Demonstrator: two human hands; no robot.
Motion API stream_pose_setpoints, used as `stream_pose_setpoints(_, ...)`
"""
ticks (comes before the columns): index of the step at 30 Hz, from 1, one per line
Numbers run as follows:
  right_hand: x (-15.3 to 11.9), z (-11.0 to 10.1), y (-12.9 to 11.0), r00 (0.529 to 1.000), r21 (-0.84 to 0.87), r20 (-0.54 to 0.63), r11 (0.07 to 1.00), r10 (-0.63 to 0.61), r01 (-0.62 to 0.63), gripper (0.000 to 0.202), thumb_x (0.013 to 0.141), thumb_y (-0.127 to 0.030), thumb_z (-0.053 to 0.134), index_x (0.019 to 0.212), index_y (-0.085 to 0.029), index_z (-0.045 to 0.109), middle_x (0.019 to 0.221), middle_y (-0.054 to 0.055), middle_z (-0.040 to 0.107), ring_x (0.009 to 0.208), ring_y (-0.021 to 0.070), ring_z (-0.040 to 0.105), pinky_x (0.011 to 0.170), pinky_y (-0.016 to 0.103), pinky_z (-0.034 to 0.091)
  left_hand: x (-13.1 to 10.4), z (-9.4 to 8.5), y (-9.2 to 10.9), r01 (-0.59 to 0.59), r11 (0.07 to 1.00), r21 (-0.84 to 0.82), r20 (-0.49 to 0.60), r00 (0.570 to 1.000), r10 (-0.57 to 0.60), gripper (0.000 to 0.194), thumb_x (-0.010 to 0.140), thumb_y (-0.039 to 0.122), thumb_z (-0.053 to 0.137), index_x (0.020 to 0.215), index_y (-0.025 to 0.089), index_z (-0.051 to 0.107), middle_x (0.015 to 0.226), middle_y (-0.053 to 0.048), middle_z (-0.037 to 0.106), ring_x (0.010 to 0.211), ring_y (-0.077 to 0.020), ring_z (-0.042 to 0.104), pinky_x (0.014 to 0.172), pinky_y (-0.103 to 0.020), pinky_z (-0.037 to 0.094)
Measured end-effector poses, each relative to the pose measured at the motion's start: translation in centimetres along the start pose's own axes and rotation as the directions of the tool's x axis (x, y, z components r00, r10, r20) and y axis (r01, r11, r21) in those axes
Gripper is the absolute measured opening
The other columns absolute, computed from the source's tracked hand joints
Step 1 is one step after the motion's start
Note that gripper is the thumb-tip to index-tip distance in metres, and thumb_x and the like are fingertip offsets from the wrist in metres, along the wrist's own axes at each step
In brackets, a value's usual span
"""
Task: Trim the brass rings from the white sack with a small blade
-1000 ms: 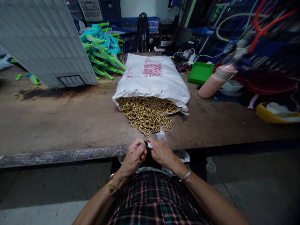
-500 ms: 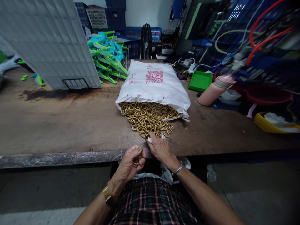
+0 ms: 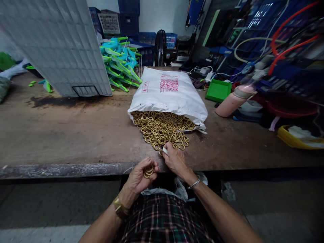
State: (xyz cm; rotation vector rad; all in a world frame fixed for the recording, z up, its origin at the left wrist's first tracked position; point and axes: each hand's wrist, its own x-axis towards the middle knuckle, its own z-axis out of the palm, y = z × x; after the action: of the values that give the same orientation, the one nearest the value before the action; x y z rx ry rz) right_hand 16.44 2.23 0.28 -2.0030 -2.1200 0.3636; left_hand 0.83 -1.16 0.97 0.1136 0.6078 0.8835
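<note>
Brass-coloured rings spill from the open mouth of a white woven sack onto the table. My left hand is just over the table's front edge, its fingers curled around several brass rings that show in the palm. At the near edge of the pile, my right hand grips a small pale tool with a dark tip; its exact kind is too small to make out. One ring lies close to that tip, partly hidden by the fingers.
A tall grey panel stands on the table at the left, beside stacked blue-green plastic pieces. To the right are a green tray, a pink bottle and a yellow tray. Red hoses hang at upper right.
My left hand has opened its grip slightly, and more rings show in its palm. My right hand stays by the pile's near edge with the pale tool. The whole view has shifted slightly.
</note>
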Motion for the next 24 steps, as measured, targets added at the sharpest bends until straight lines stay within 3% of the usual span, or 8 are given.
stream_pose_setpoints(4,-0.1,0.0,0.2,1.0,0.039,-0.016,0.999,-0.006,0.006,0.012,0.082,-0.02,0.043,0.092,-0.019,0.05,0.074,0.003,0.062,0.063,0.0148,0.055,0.054,0.025,0.023,0.1,0.2,0.1,-0.021,0.996,0.085,0.029,0.999,0.019,0.029,0.063,0.025,0.071,0.067,0.016,0.044,0.064,0.001,0.053,0.055,-0.0068,0.049,0.04,-0.013,0.026)
stream_pose_setpoints(7,0.0,0.1,0.6,0.999,0.15,-0.04,0.989,-0.004,0.01,0.01,0.08,-0.019,0.042,0.086,-0.019,0.05,0.071,0.002,0.059,0.062,0.0134,0.051,0.055,0.023,0.026,0.5,0.5,-0.2,-0.128,0.92,0.37,0.009,0.991,0.134,0.031,0.068,0.035,0.066,0.065,0.017,0.041,0.056,0.005,0.047,0.044,-0.005,0.04,0.038,-0.015,0.023)
stream_pose_setpoints(9,0.2,0.1,0.8,0.999,0.288,-0.052,0.958,0.009,0.006,0.008,0.079,-0.021,0.042,0.08,-0.019,0.05,0.067,0.0,0.055,0.061,0.0126,0.048,0.056,0.022,0.029,0.8,0.7,-0.4,-0.218,0.757,0.616,-0.007,0.96,0.282,0.027,0.071,0.039,0.063,0.068,0.018,0.045,0.05,0.006,0.044,0.041,-0.0055,0.036,0.039,-0.016,0.025)
stream_pose_setpoints(11,0.3,0.0,1.0,0.998,0.461,-0.041,0.887,0.038,-0.015,0.007,0.076,-0.023,0.044,0.074,-0.019,0.049,0.065,-0.002,0.051,0.06,0.0116,0.046,0.056,0.022,0.031,1.0,1.0,-0.5,-0.306,0.537,0.786,0.06,0.903,0.426,0.019,0.071,0.035,0.062,0.076,0.018,0.054,0.052,0.006,0.045,0.045,-0.0068,0.038,0.045,-0.018,0.03)
stream_pose_setpoints(13,0.3,-0.3,1.0,0.997,0.633,0.018,0.772,0.071,-0.066,0.008,0.074,-0.026,0.045,0.072,-0.019,0.049,0.061,-0.004,0.048,0.056,0.0099,0.043,0.053,0.021,0.033,1.3,1.2,-0.4,-0.388,0.349,0.853,0.181,0.847,0.5,0.017,0.072,0.027,0.061,0.086,0.018,0.06,0.056,0.005,0.048,0.051,-0.0083,0.042,0.053,-0.02,0.034)
stream_pose_setpoints(15,0.0,-0.8,0.8,0.986,0.762,0.14,0.625,0.094,-0.167,0.01,0.073,-0.029,0.046,0.074,-0.019,0.049,0.055,-0.007,0.044,0.046,0.0073,0.038,0.046,0.019,0.03,1.5,1.3,-0.3,-0.433,0.249,0.866,0.272,0.827,0.493,0.017,0.072,0.023,0.059,0.089,0.02,0.063,0.061,0.002,0.054,0.056,-0.0104,0.045,0.06,-0.022,0.037)
stream_pose_setpoints(20,-0.9,-1.7,-0.1,0.907,0.862,0.416,0.286,0.074,-0.419,0.02,0.071,-0.038,0.051,0.079,-0.02,0.048,0.049,-0.011,0.039,0.031,0.0025,0.022,0.031,0.016,0.016,2.0,1.3,-0.3,-0.462,0.26,0.848,0.337,0.849,0.408,0.014,0.074,0.024,0.057,0.084,0.021,0.066,0.081,-0.004,0.064,0.075,-0.0172,0.054,0.074,-0.027,0.039)
stream_pose_setpoints(24,-1.1,-1.2,-0.3,0.907,0.88,0.415,0.222,0.064,-0.419,0.022,0.071,-0.04,0.052,0.077,-0.019,0.047,0.049,-0.011,0.04,0.03,0.0018,0.022,0.03,0.016,0.015,2.0,1.2,-0.5,-0.426,0.295,0.856,0.301,0.872,0.385,0.014,0.077,0.03,0.055,0.076,0.018,0.063,0.069,-0.002,0.058,0.065,-0.0138,0.049,0.064,-0.024,0.038)
